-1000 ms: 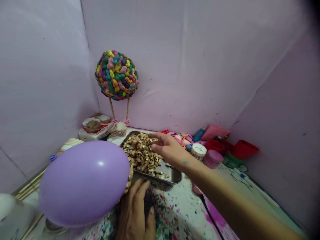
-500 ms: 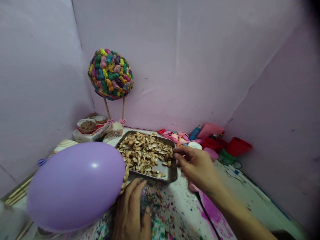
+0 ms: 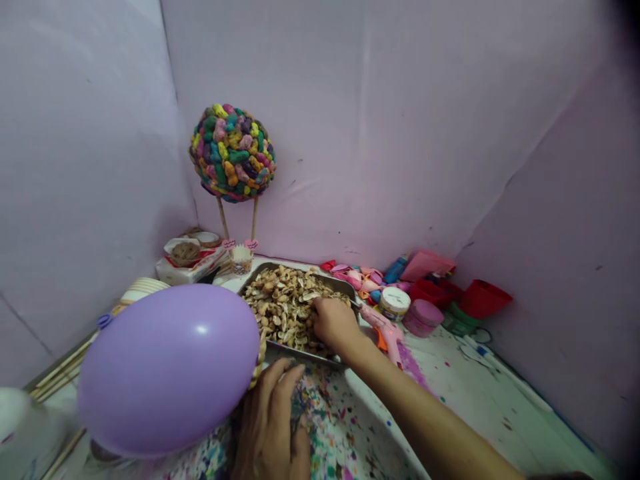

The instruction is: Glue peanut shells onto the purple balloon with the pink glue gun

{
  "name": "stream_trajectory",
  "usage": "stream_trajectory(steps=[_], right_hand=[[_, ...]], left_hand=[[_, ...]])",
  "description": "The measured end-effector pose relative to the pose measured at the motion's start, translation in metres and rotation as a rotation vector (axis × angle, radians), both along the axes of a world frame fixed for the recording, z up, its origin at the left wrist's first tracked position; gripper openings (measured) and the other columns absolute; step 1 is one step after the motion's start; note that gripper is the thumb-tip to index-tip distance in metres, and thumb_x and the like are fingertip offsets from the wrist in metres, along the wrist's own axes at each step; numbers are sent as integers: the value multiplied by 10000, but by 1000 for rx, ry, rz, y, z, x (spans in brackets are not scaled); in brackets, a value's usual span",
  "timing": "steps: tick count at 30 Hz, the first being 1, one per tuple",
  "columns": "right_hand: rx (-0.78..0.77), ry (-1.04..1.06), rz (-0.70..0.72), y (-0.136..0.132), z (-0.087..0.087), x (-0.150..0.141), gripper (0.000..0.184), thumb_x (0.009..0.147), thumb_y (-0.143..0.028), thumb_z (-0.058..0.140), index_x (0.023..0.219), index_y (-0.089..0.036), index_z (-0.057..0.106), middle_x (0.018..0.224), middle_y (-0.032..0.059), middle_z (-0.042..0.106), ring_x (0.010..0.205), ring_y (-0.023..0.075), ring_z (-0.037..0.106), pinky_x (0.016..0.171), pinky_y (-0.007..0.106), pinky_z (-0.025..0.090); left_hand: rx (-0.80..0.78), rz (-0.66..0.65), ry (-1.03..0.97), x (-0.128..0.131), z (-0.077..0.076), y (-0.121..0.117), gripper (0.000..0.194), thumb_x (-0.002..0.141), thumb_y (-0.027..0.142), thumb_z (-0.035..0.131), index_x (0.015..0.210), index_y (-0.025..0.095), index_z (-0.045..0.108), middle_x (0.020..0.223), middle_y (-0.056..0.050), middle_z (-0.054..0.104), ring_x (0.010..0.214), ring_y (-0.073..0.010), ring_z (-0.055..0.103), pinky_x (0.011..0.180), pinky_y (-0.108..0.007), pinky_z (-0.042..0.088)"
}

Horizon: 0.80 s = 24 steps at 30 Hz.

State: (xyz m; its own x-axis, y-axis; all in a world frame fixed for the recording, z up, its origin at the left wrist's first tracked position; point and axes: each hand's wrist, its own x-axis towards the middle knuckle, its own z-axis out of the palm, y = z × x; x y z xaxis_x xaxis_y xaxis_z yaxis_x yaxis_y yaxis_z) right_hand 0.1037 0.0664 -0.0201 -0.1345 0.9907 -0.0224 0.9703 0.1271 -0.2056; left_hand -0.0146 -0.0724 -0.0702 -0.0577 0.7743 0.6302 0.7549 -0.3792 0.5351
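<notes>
My right hand point(image 3: 336, 325) reaches into a metal tray point(image 3: 306, 351) of split peanut shells point(image 3: 285, 300). Its fingers are curled down among the shells, and their tips are hidden, so what they pinch, if anything, does not show. My left hand point(image 3: 273, 427) lies beside a purple balloon point(image 3: 170, 373), fingers stretched out and holding nothing. Peanut shells point(image 3: 262, 353) line the balloon's right side, just above the left hand. A pink glue gun point(image 3: 385, 327) lies to the right of the tray, its nozzle close to the rim.
A ball covered in coloured peanut shells point(image 3: 233, 153) stands on sticks over a paper cup point(image 3: 241, 259) at the back. Deflated balloons point(image 3: 357, 277), lidded jars point(image 3: 395, 301) and red cups point(image 3: 485, 295) stand back right. A tissue pack point(image 3: 185, 270) lies back left.
My right hand has moved left from the tray's right edge into the shells. The glue gun now shows beside the tray. The whole view has shifted slightly; the left hand stays by the balloon.
</notes>
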Motion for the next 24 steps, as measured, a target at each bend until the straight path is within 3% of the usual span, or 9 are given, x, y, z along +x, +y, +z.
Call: stream_trajectory(steps=[5,8,11,13,15,20,24], right_hand=[[36,150,-27,-10,9,7,131,761,-169,558,853,-130,642,911,111,659,906,238,586,778,357,429],[71,314,-52,-25,20,16,216,740,-132,514,910,-155,644,966,115,656,931,245,578,772,317,423],[-8,508,-90,-48,27,25,242,770,-146,444,917,-161,636,737,56,666,678,182,628,587,262,477],[-99,634,-114,-64,27,30,244,781,-145,409,872,-141,636,546,5,589,469,133,575,433,223,461],[-160,742,-126,-81,23,35,209,767,-138,426,832,-130,625,492,-30,521,382,97,511,369,200,439],[-155,908,-106,-109,6,45,68,691,-135,537,741,-144,582,525,-56,501,363,56,443,366,177,401],[-126,956,-62,-119,-1,51,32,662,-158,573,671,-151,603,484,-57,514,370,67,450,396,191,388]], left_hand=[[-18,-28,-11,-1,1,-2,468,702,80,373,1143,204,464,1206,-102,461,1118,-264,415,906,-449,352],[-18,-100,7,-5,2,-2,456,705,79,379,1138,199,464,1202,-107,464,1118,-253,421,909,-432,365],[-84,-207,35,-10,7,1,441,717,99,410,1147,182,464,1200,-114,477,1112,-241,440,913,-400,379],[-159,-245,-13,-11,14,3,418,732,126,420,1146,170,463,1204,-117,480,1119,-235,439,934,-392,363],[-255,-250,-140,-8,22,4,370,760,172,415,1125,167,472,1179,-112,502,1103,-229,451,945,-394,345],[-579,-345,-536,4,35,6,311,794,329,399,1023,155,519,800,-48,607,737,-181,567,672,-300,444],[-678,-391,-607,7,33,5,351,764,395,427,946,118,542,552,22,517,486,-125,450,484,-239,354]])
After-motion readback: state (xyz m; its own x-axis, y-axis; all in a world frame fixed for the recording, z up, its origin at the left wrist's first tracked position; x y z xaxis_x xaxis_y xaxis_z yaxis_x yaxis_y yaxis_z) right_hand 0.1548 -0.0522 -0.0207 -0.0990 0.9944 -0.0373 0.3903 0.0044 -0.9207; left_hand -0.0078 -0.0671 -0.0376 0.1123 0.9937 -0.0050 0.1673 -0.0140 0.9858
